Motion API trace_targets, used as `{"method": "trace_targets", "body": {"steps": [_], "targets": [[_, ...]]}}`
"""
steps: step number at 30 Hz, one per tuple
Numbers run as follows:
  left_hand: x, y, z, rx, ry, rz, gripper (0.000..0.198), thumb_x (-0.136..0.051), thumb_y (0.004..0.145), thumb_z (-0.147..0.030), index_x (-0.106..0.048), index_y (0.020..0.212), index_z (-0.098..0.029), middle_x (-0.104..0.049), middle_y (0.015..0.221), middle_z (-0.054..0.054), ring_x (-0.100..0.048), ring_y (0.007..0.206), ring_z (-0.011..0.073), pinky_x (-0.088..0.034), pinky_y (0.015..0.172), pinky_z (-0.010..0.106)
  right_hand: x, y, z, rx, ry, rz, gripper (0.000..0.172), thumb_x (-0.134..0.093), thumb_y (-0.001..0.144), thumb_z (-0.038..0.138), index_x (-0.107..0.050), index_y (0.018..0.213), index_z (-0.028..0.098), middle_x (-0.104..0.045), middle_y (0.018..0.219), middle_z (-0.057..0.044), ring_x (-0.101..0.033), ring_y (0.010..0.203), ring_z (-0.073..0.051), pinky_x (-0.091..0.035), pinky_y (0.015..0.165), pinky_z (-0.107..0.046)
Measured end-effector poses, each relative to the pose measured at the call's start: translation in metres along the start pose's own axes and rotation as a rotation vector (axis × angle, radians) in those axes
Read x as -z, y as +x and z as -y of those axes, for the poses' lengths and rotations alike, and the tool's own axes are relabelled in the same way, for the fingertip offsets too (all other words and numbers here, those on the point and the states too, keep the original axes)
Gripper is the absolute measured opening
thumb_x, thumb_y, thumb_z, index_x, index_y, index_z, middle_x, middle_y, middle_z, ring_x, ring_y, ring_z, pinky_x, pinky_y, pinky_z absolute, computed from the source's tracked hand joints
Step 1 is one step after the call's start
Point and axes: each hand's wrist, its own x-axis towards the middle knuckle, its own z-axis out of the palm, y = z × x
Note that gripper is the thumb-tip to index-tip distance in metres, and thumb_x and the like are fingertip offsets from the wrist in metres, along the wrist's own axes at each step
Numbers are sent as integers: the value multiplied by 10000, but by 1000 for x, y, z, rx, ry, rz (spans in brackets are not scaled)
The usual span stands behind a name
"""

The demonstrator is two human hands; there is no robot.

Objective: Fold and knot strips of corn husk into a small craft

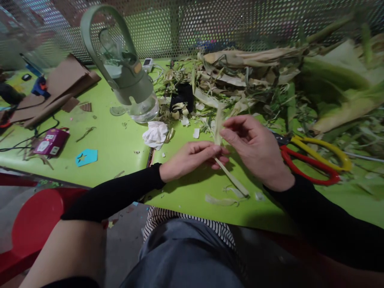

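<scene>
A pale corn husk strip rises blurred above my fingers, and a thin stalk-like end slants down below them toward the table. My left hand pinches it between thumb and fingers around the middle. My right hand has its thumb and forefinger closed at the edge of the upper part. Loose husk scraps lie on the green table beneath. Scissors with one red and one yellow handle lie right of my right hand, blades partly hidden.
Dried husks and large green husks pile up at the back right. A clear bottle with a green handled lid stands behind a crumpled tissue. Left are a purple box, brown paper and a red stool. Perforated metal borders the back.
</scene>
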Motion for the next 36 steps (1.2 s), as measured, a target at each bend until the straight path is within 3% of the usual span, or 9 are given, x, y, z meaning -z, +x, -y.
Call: {"method": "trace_targets", "body": {"steps": [3, 6, 9, 13, 20, 23, 26, 30, 36], "targets": [[6, 4, 2, -30, -121, -158, 311, -661, 951, -449, -700, 1013, -146, -752, 940, 72, -703, 874, 135, -564, 864, 288, 0, -6, 5, 351, -338, -168, 114, -693, 948, 343, -661, 911, 240, -690, 854, -41, -589, 712, -180, -472, 638, -326], [10, 6, 2, -50, -147, -228, 280, -585, 996, -419, -680, 1087, -172, -750, 943, 55, -700, 855, 137, -565, 842, 289, -5, -15, 9, 612, -564, 25, 165, -667, 969, 289, -678, 828, 204, -720, 761, -52, -624, 700, -189, -443, 627, -317], [7, 4, 1, -70, -116, -220, 280, -552, 1007, -401, -687, 1110, -178, -738, 930, 44, -682, 881, 142, -547, 821, 265, -13, -21, 8, 501, -637, 161, 245, -620, 996, 336, -700, 838, 168, -754, 816, -85, -672, 715, -195, -425, 606, -314], [2, 3, -2, -53, -48, -163, 321, -531, 981, -309, -662, 1241, -175, -723, 1214, 81, -652, 1167, 207, -518, 1014, 328, -15, -20, 4, 354, -683, 120, 293, -568, 1004, 393, -671, 830, 180, -726, 788, -82, -656, 693, -199, -399, 586, -317], [2, -6, 0, -185, 200, -80, 536, -439, 1004, -374, -454, 1521, -232, -422, 1650, 57, -258, 1602, 260, -195, 1331, 413, -8, -12, 12, 60, -474, 172, 349, -580, 970, 389, -488, 668, 239, -575, 591, -3, -478, 512, -148, -323, 516, -309], [7, -4, 3, -191, 289, -107, 484, -456, 1008, -354, -506, 1465, -206, -521, 1560, 95, -375, 1539, 266, -251, 1311, 426, -7, -10, 13, 4, -422, 153, 237, -591, 939, 294, -546, 715, 232, -576, 602, 6, -472, 513, -143, -344, 529, -306], [15, 4, 5, -165, 317, -173, 357, -500, 1002, -326, -596, 1300, -152, -683, 1268, 119, -630, 1223, 244, -465, 1146, 433, -6, -11, 15, 16, -401, 141, 144, -592, 930, 266, -601, 793, 221, -627, 661, -4, -505, 539, -142, -369, 541, -301], [20, 8, 3, -204, 385, -255, 205, -594, 966, -287, -665, 1088, -138, -705, 956, 58, -660, 870, 162, -552, 907, 337, -6, -14, 19, 73, -358, 175, 143, -579, 955, 279, -596, 823, 228, -627, 643, 8, -507, 517, -132, -374, 523, -291], [14, -3, -6, -307, 420, -248, 261, -607, 970, -350, -703, 1123, -162, -735, 1164, 91, -676, 1079, 185, -521, 992, 306, -7, -16, 23, 257, -396, 294, 206, -536, 981, 250, -569, 779, 222, -593, 608, 17, -480, 496, -125, -353, 513, -290]]}}
